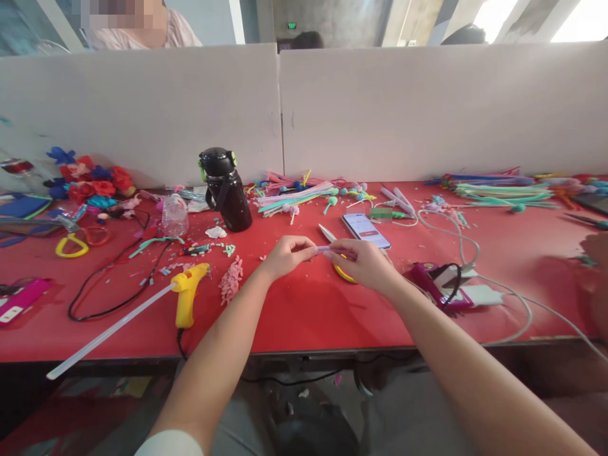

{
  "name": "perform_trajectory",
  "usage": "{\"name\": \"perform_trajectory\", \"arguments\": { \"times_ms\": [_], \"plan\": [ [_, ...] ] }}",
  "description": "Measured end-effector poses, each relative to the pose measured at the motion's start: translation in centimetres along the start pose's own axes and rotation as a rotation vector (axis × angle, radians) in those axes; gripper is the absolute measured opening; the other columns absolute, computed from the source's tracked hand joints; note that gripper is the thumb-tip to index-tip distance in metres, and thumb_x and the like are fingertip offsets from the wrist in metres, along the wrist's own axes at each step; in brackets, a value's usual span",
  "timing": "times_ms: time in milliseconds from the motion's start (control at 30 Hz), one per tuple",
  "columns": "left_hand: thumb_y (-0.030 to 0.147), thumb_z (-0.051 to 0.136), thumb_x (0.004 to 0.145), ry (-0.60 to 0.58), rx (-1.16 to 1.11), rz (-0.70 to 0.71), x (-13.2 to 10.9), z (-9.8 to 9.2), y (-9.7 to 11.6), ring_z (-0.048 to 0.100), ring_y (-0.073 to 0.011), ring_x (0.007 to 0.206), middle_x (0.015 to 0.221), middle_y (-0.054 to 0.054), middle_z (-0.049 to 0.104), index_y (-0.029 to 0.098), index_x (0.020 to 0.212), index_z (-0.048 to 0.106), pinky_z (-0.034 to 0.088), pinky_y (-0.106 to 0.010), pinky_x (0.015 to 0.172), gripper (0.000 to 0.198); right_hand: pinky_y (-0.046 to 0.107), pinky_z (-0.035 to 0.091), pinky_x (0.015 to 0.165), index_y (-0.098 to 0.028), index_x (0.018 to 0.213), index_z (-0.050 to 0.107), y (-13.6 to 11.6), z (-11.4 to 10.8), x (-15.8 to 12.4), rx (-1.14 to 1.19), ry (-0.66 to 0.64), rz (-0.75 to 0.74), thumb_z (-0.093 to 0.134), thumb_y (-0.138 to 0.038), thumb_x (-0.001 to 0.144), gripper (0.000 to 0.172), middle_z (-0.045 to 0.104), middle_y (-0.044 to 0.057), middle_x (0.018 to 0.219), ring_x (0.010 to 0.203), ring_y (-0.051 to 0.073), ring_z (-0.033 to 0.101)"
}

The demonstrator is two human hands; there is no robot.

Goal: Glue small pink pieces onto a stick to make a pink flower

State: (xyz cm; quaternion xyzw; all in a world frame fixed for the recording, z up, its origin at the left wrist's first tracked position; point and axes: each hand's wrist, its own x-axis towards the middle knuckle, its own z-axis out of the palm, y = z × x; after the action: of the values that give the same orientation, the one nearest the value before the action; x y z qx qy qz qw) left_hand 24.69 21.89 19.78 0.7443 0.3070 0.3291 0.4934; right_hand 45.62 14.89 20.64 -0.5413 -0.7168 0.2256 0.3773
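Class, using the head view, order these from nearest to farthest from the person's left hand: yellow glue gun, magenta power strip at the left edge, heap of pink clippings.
From the left hand:
1. Heap of pink clippings, just left.
2. Yellow glue gun, farther left.
3. Magenta power strip, far left edge.

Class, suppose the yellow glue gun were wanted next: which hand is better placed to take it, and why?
Probably the left hand: the glue gun lies on that side, and the right hand would have to reach across.
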Motion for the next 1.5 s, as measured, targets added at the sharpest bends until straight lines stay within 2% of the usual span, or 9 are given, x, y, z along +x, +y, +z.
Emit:
{"name": "perform_trajectory", "arguments": {
  "times_ms": [167, 300, 467, 800, 1000, 1100, 1233, 1367, 1500],
  "plan": [
    [0.045, 0.073, 0.08, -0.055, -0.001, -0.024, -0.1, 0.2, 0.2, 0.058, -0.0147, 0.071, 0.073, -0.004, 0.066, 0.014, 0.078, 0.071, 0.044, -0.028, 0.069, 0.031, 0.03, 0.033, 0.059, -0.018, 0.074, 0.064, 0.2, 0.1, 0.1, 0.015, -0.077, 0.02, 0.056, -0.054, 0.094, 0.041, 0.052, -0.001, 0.064, 0.063, 0.015, 0.045],
    [0.046, 0.075, 0.08, -0.082, -0.013, -0.034, -0.1, 0.3, 0.2, 0.058, -0.0143, 0.071, 0.073, -0.004, 0.066, 0.014, 0.077, 0.071, 0.044, -0.028, 0.07, 0.032, 0.029, 0.031, 0.058, -0.02, 0.071, 0.055, 0.2, 0.2, 0.1, 0.059, -0.125, 0.036, 0.052, -0.053, 0.096, 0.041, 0.045, -0.003, 0.063, 0.062, 0.013, 0.04],
    [0.048, 0.075, 0.081, -0.103, -0.057, -0.051, -0.1, 0.3, 0.1, 0.059, -0.0148, 0.073, 0.075, -0.004, 0.067, 0.013, 0.08, 0.071, 0.046, -0.028, 0.072, 0.035, 0.028, 0.031, 0.057, -0.021, 0.071, 0.052, 0.1, 0.4, 0.2, 0.093, -0.144, 0.007, 0.051, -0.051, 0.096, 0.039, 0.045, -0.004, 0.06, 0.059, 0.013, 0.04],
    [0.047, 0.074, 0.082, -0.111, -0.085, -0.018, -0.1, 0.2, 0.1, 0.056, -0.0139, 0.069, 0.07, -0.002, 0.063, 0.014, 0.077, 0.069, 0.043, -0.027, 0.068, 0.033, 0.027, 0.033, 0.053, -0.02, 0.082, 0.063, -1.0, 0.5, 0.2, 0.2, -0.156, 0.035, 0.052, -0.051, 0.096, 0.036, 0.049, -0.004, 0.056, 0.054, 0.013, 0.042],
    [0.049, 0.069, 0.087, -0.063, -0.128, 0.011, 0.0, -0.1, 0.3, 0.059, -0.015, 0.071, 0.071, -0.005, 0.066, 0.013, 0.077, 0.071, 0.046, -0.029, 0.072, 0.037, 0.028, 0.034, 0.057, -0.018, 0.079, 0.064, -0.4, 0.5, 0.7, 0.179, -0.06, -0.014, 0.054, -0.048, 0.094, 0.035, 0.053, -0.002, 0.064, 0.061, 0.013, 0.043],
    [0.047, 0.066, 0.088, -0.056, -0.161, 0.019, 0.1, 0.0, 0.1, 0.058, -0.0143, 0.07, 0.07, -0.004, 0.065, 0.014, 0.073, 0.068, 0.045, -0.028, 0.071, 0.037, 0.028, 0.032, 0.058, -0.018, 0.079, 0.064, 0.0, 0.6, 0.8, 0.172, -0.053, 0.007, 0.054, -0.049, 0.094, 0.035, 0.05, -0.003, 0.063, 0.059, 0.013, 0.042],
    [0.046, 0.067, 0.087, -0.047, -0.111, 0.009, 0.1, 0.4, -0.1, 0.056, -0.0139, 0.068, 0.069, -0.003, 0.062, 0.014, 0.075, 0.066, 0.043, -0.028, 0.069, 0.034, 0.029, 0.033, 0.058, -0.018, 0.081, 0.069, 0.1, 0.7, 0.7, 0.176, -0.038, 0.0, 0.058, -0.05, 0.093, 0.036, 0.054, -0.002, 0.065, 0.061, 0.013, 0.043],
    [0.047, 0.067, 0.084, 0.03, -0.043, 0.007, 0.1, 0.2, 0.2, 0.053, -0.0137, 0.066, 0.066, -0.001, 0.059, 0.015, 0.073, 0.064, 0.041, -0.028, 0.067, 0.034, 0.029, 0.036, 0.056, -0.018, 0.079, 0.071, 0.0, 0.5, 0.9, 0.263, -0.001, 0.098, 0.064, -0.063, 0.087, 0.046, 0.057, -0.001, 0.062, 0.058, 0.014, 0.046],
    [0.047, 0.067, 0.082, 0.111, -0.043, 0.017, 0.1, -0.4, 0.6, 0.053, -0.0141, 0.066, 0.066, -0.001, 0.058, 0.016, 0.071, 0.064, 0.04, -0.03, 0.068, 0.033, 0.031, 0.049, 0.064, -0.02, 0.081, 0.073, 0.6, -0.1, 1.2, 0.536, 0.12, 0.283, 0.075, -0.069, 0.073, 0.05, 0.068, 0.004, 0.073, 0.067, 0.017, 0.06]
  ]
}}
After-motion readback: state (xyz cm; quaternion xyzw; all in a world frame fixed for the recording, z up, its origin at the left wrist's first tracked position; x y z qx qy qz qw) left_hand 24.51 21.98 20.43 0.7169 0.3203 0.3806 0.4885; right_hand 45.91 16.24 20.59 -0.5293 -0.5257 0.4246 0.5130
